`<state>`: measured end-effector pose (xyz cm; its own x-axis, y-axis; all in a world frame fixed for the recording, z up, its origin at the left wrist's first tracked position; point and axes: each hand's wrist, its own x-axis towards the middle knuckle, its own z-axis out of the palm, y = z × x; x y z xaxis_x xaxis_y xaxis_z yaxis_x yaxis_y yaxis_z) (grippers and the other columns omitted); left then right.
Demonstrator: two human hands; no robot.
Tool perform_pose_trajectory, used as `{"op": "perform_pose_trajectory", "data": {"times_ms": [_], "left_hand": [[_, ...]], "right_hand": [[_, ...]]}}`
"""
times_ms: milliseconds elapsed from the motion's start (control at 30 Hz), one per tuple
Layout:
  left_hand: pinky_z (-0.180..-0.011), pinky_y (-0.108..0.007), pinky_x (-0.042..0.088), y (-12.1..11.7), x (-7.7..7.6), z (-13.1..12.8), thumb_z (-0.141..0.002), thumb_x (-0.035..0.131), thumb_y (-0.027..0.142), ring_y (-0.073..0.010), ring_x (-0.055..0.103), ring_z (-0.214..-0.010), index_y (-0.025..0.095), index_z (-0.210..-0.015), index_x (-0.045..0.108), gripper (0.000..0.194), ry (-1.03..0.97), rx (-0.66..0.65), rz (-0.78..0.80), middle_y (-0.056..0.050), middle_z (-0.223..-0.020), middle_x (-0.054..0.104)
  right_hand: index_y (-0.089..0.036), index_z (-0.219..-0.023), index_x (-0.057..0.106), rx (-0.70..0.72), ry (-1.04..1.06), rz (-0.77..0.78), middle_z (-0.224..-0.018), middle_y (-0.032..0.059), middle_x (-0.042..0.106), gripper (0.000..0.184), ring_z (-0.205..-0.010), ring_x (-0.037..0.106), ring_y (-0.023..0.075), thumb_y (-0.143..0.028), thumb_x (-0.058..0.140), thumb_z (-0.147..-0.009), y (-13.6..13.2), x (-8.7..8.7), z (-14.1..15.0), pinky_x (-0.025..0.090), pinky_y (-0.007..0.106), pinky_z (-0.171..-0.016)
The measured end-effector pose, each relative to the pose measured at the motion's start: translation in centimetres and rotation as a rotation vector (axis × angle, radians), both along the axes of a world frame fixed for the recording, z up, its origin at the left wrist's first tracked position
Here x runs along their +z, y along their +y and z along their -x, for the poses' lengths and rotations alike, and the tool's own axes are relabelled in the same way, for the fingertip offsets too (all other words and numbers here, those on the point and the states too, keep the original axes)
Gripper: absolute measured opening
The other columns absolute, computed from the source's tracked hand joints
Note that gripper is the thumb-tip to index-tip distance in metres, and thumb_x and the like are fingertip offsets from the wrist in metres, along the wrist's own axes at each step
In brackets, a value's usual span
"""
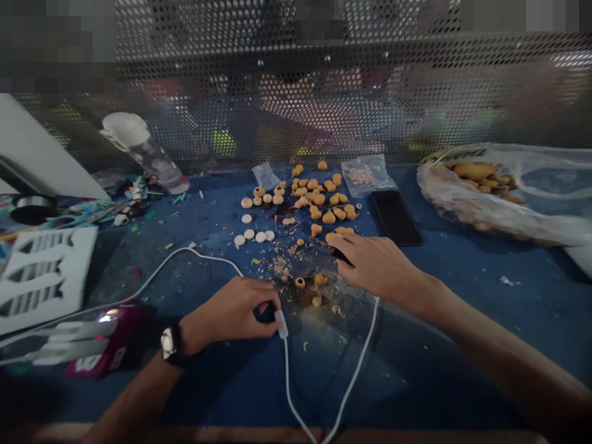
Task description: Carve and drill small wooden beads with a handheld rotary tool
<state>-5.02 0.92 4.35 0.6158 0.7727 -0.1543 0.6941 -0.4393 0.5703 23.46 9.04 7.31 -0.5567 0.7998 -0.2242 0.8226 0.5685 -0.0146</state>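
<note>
The fingers of the left hand point(247, 307) are closed on a small white cable piece point(281, 324), thumb at one side and fingertips at the other. It seems to be a switch or a connector; I cannot tell which. The fingers of the right hand point(379, 262) are bent around a dark object point(343, 256), which is mostly hidden. Its kind I cannot tell.

From the white piece, the white cable point(287, 376) goes down to the near edge of the bench point(462, 345) and rises again to below the right hand. The piece looks light and stiff, perhaps a little slippery, so it is good to pinch it by its two sides. The cable should bend easily, and it is better not to pull on it.

Between the hands lie opened gourds point(300, 283), with crumbs point(280, 266) just beyond. Their shells look thin and could crack; I would hold them softly around the widest part. The whole gourds point(319, 198) are farther, some of them beside the right fingertips. Round white pieces point(260, 237) are at their left, a black phone point(398, 217) at their right, and well to the right is a plastic bag point(439, 196) with more gourds.
</note>
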Motion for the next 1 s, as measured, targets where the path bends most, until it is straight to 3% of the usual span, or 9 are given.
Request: {"op": "perform_pose_trajectory", "data": {"times_ms": [133, 333, 500, 1000], "left_hand": [[-0.064, -0.025, 0.038, 0.14, -0.72, 0.07, -0.087, 0.073, 0.030, -0.0108, 0.060, -0.064, 0.021, -0.091, 0.074, 0.009, -0.028, 0.023, -0.050, 0.004, -0.071, 0.065], [-0.065, -0.025, 0.040, 0.44, -0.93, -0.12, -0.094, 0.071, 0.039, -0.0114, 0.061, -0.068, 0.020, -0.096, 0.073, 0.019, -0.012, 0.027, 0.021, 0.002, -0.077, 0.067], [-0.064, -0.025, 0.040, 0.47, -1.00, -0.11, -0.099, 0.067, 0.041, -0.0110, 0.058, -0.066, 0.021, -0.095, 0.073, 0.021, -0.029, 0.009, 0.020, 0.002, -0.076, 0.067], [-0.062, -0.022, 0.041, 0.44, -0.55, -0.88, -0.092, 0.076, 0.036, -0.0101, 0.060, -0.061, 0.019, -0.087, 0.072, 0.018, -0.024, 0.096, 0.069, 0.002, -0.070, 0.069]], "right_hand": [[-0.020, -0.137, 0.061, -0.021, -0.005, -0.010, -0.134, 0.0126, 0.070, 0.037, -0.098, 0.073, 0.0272, -0.021, 0.052, -0.101, -0.18, 0.18, 0.08, 0.042, 0.032, -0.066], [-0.019, -0.136, 0.062, -0.012, 0.025, -0.044, -0.130, 0.0121, 0.072, 0.036, -0.098, 0.072, 0.0276, -0.019, 0.050, -0.102, -0.38, 0.42, 0.20, 0.038, 0.033, -0.064], [-0.020, -0.136, 0.062, 0.003, 0.038, -0.048, -0.129, 0.0118, 0.072, 0.035, -0.087, 0.071, 0.0242, -0.020, 0.052, -0.102, -0.38, 0.21, 0.04, 0.033, 0.033, -0.061], [-0.018, -0.137, 0.063, 0.007, 0.076, -0.059, -0.125, 0.0126, 0.074, 0.037, -0.097, 0.072, 0.0286, -0.022, 0.052, -0.102, -0.60, 0.65, -0.05, 0.038, 0.034, -0.064]]}}
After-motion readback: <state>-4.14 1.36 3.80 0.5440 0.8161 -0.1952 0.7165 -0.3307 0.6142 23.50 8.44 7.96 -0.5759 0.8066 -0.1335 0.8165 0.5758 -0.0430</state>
